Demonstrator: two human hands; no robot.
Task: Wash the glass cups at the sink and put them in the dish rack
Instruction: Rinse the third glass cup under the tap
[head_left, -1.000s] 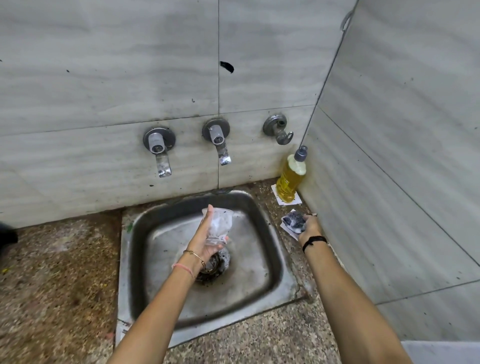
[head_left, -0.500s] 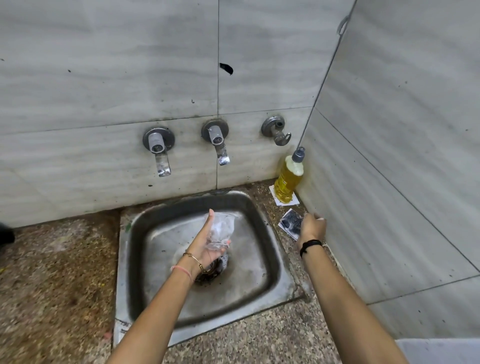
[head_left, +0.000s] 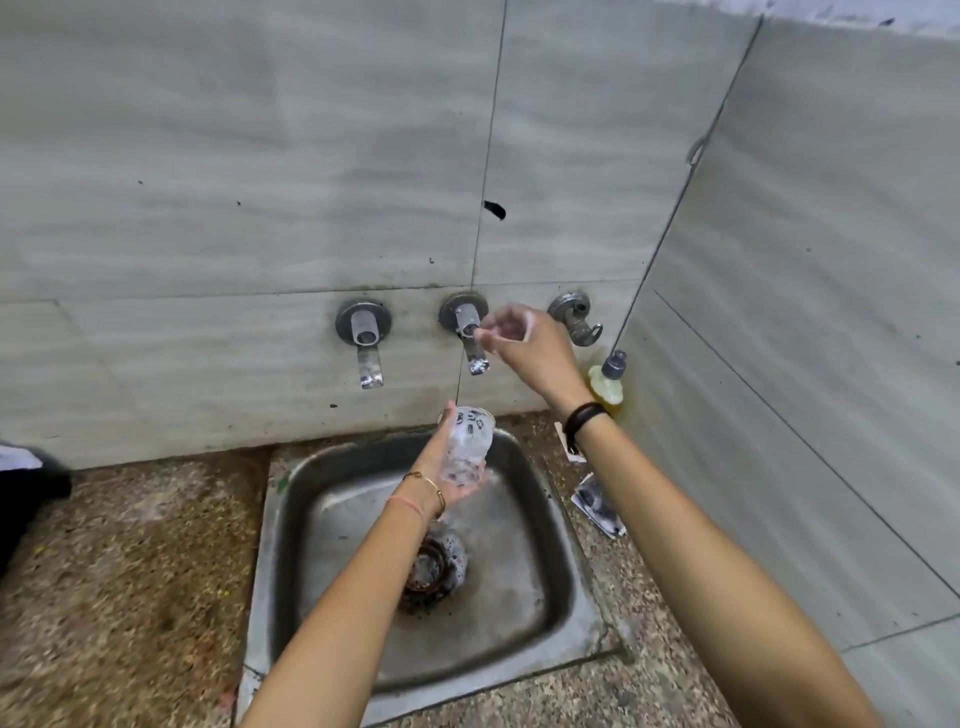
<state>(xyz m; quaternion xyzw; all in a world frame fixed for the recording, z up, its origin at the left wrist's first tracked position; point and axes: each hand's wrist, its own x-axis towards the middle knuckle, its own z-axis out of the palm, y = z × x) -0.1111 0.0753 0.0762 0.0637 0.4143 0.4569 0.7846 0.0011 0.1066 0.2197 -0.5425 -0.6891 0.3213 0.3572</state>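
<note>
Starting w/ the task's item: a glass cup (head_left: 466, 444) is held by the L hand (head_left: 448, 475) over the back part of the steel sink (head_left: 258, 613), mouth up and tilted a bit toward the wall. It is gripped round its side, thumb laid up along its left, fingers wrapped under and behind. The cup is seen just below the spout of the middle tap (head_left: 466, 325), apart from it. The glass looks cloudy, w/ dark marks near the rim.

The R hand (head_left: 524, 345) is raised to the middle tap, fingers (head_left: 491, 332) curled and brought to the tap's front end. That part is motion-blurred, so whether the tap is pinched or only touched can't be told. A black band (head_left: 584, 415) is worn on the R wrist, thin bracelets (head_left: 422, 488) on the L.

A 2nd tap (head_left: 363, 335) is fixed to the tiled wall left of the middle one, a hook-like fitting (head_left: 576, 318) to its right. A bottle of yellow liquid (head_left: 608, 387) is stood in the corner, partly hidden by the R wrist. A dark scrubber on paper (head_left: 597, 506) is laid on the speckled counter (head_left: 130, 571) just right of the sink. The drain (head_left: 431, 566) is seen mid-basin.
</note>
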